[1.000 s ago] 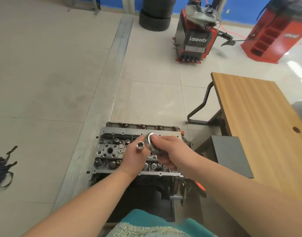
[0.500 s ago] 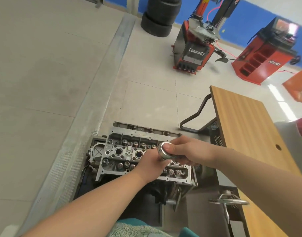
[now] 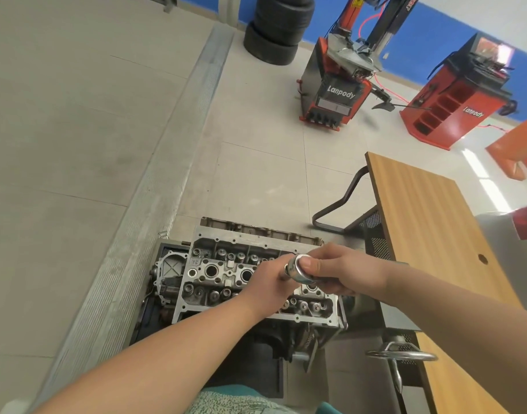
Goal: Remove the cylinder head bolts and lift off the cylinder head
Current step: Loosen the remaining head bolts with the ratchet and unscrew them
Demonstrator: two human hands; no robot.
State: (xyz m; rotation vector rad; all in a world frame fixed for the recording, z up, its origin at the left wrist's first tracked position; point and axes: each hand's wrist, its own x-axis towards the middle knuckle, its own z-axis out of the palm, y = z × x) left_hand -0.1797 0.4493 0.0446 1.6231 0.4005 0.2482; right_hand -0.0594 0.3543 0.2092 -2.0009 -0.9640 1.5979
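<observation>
Overhead, both hands' fingers grip the ratchet (image 3: 299, 268) above the cylinder head (image 3: 226, 273); wooden table (image 3: 429, 222) edge close right.

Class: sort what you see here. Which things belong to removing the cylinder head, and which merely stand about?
In the job:
grey aluminium cylinder head
shiny steel ratchet tool
left hand
right hand

Standing about:
wooden-topped table
stacked black tyres
red and black tyre changer
red wheel balancer

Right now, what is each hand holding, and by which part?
The right hand grips a ratchet wrench just behind its round head. The left hand closes around something beneath that head; the piece is hidden.
</observation>
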